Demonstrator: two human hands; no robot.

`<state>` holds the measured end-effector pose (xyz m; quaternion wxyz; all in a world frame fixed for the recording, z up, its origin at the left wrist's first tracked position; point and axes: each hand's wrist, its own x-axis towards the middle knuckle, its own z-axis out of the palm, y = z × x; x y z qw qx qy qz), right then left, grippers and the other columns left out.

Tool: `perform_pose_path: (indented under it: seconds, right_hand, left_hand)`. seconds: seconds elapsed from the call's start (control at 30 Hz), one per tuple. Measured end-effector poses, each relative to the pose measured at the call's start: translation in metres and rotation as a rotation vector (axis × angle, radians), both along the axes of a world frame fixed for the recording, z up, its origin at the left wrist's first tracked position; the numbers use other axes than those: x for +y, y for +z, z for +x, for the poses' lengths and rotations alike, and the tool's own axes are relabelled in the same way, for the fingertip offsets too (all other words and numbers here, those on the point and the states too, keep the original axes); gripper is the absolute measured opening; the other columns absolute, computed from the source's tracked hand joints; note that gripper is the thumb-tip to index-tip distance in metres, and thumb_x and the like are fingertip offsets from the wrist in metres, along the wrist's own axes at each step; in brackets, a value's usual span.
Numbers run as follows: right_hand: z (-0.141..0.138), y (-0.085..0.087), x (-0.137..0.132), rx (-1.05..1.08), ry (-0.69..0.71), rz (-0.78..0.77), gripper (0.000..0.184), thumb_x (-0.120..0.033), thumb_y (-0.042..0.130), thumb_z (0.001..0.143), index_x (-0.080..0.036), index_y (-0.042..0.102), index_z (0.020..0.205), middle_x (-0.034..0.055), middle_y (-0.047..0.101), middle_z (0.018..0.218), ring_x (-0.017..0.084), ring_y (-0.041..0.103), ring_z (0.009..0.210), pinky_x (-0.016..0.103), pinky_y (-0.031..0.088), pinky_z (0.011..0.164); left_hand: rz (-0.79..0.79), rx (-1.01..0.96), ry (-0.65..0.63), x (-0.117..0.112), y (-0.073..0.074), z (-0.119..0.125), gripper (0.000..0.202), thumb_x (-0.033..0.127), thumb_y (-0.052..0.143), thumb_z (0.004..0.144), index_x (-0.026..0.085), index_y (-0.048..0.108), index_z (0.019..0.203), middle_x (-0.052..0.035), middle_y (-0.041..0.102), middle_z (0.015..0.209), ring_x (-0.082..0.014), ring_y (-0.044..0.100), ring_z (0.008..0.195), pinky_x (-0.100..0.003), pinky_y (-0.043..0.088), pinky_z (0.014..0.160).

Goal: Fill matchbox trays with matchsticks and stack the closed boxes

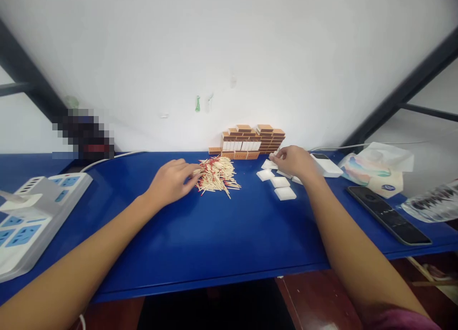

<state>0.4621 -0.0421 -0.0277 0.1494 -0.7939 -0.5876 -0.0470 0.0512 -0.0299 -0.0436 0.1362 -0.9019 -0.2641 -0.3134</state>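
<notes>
A heap of red-tipped matches [218,175] lies on the blue table [214,234]. My left hand [171,179] rests at the heap's left edge, its fingers curled onto the nearest matches. My right hand [294,160] hovers over several empty white matchbox trays [280,182], with its fingertips pinched on one tray [269,165] at the back. Behind them, stacked brown matchboxes [250,143] stand against the white wall.
A white and blue power strip [28,215] sits at the left. At the right lie a white box [326,165], a tissue pack [375,170], a black phone [388,214] and a clear packet [431,203]. The table's front edge is close to me.
</notes>
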Motion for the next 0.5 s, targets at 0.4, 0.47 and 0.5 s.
perform_pose_path:
  seconds: [0.4,0.47,0.5]
  right_hand:
    - [-0.019,0.016,-0.017,0.185,0.458,-0.26,0.027,-0.044,0.07,0.083,-0.023,0.077,0.097,0.0028,0.067,0.08,0.019,0.06,0.073,0.03,0.043,0.066]
    - [-0.024,0.013,-0.016,0.151,0.418,-0.281,0.016,-0.035,0.068,0.084,-0.022,0.075,0.091,0.003,0.068,0.079,0.019,0.06,0.072,0.029,0.041,0.065]
    - [-0.026,0.011,-0.015,0.127,0.403,-0.281,0.012,-0.03,0.067,0.084,-0.021,0.073,0.089,0.0032,0.068,0.079,0.019,0.06,0.071,0.029,0.04,0.064]
  left_hand:
    - [0.093,0.0,-0.034,-0.011,0.003,0.005,0.023,0.029,0.055,0.105,0.018,0.074,0.111,-0.0031,0.074,0.078,-0.0175,0.065,0.069,-0.031,0.051,0.067]
    - [0.077,0.001,-0.027,-0.01,0.001,0.005,0.023,0.03,0.055,0.105,0.018,0.074,0.111,-0.003,0.075,0.079,-0.0172,0.066,0.07,-0.031,0.051,0.066]
    - [0.066,0.005,-0.024,-0.009,0.001,0.005,0.023,0.03,0.056,0.104,0.018,0.075,0.111,-0.003,0.075,0.08,-0.0171,0.067,0.071,-0.03,0.051,0.066]
